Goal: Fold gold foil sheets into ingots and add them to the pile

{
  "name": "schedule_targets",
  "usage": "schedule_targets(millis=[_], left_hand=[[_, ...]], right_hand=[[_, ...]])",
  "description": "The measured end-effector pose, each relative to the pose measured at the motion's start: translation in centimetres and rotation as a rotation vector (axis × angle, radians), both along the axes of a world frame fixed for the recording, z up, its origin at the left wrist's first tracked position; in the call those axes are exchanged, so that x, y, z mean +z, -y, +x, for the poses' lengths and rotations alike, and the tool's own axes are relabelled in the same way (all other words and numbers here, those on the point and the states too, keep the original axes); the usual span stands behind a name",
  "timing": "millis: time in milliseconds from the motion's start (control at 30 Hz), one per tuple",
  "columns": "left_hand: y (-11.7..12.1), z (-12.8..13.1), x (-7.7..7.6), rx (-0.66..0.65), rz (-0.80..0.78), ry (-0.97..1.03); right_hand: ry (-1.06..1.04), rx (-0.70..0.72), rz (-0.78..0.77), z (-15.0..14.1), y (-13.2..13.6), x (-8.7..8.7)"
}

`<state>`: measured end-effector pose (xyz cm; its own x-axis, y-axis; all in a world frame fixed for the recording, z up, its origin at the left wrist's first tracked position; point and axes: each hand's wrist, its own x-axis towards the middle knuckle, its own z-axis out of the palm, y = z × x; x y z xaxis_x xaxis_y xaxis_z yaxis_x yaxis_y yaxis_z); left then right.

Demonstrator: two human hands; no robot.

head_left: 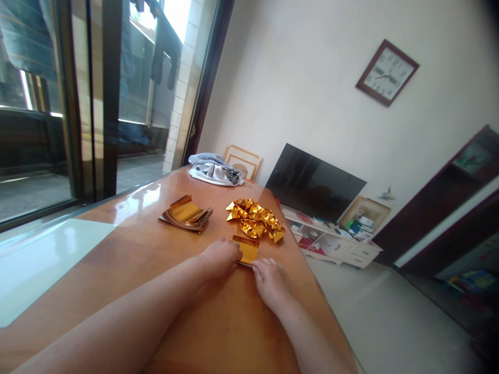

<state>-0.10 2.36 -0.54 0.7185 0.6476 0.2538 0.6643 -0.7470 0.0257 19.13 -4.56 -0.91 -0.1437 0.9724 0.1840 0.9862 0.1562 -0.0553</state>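
Note:
A sheet of gold foil paper (248, 251) lies on the wooden table, its far edge curling up. My left hand (223, 258) is closed at the sheet's left side, its fingers bent over the edge. At the near right corner, my right hand (272, 280) pinches the sheet between thumb and fingers. Just beyond the sheet sits a pile of folded gold paper pieces (256, 219), shiny and pointed. To the left rests a stack of gold foil sheets (186, 214) with upturned edges, apart from both hands.
A bundle of light-coloured cloth (213, 169) sits at the table's (218, 332) far end. Glass sliding doors (97, 104) stand on the left. Past the table's right edge are a white TV cabinet (331, 244) and a television (315, 182).

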Motion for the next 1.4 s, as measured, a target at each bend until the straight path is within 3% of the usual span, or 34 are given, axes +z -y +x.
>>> schedule_targets(millis=[267,433,700,1067,1233,1400], left_hand=[[0.5,-0.1,1.3,0.003,0.049,0.041],[1.0,0.0,1.6,0.015,0.071,0.066],[1.4,0.1,1.7,-0.039,0.097,0.147],[1.0,-0.3,1.9,-0.011,0.137,0.175],[1.1,0.1,1.5,-0.053,0.141,0.206],[1.4,0.3,1.3,-0.103,0.148,0.214]], right_hand=[[-0.016,-0.037,0.049,-0.4,0.0,0.9],[-0.047,0.054,0.117,-1.2,-0.2,0.9],[-0.060,0.082,0.161,-1.6,-0.3,1.0],[-0.115,-0.102,0.161,3.3,0.4,0.9],[-0.191,0.020,0.236,1.9,0.2,0.0],[-0.164,0.128,0.196,-0.1,0.4,-0.3]])
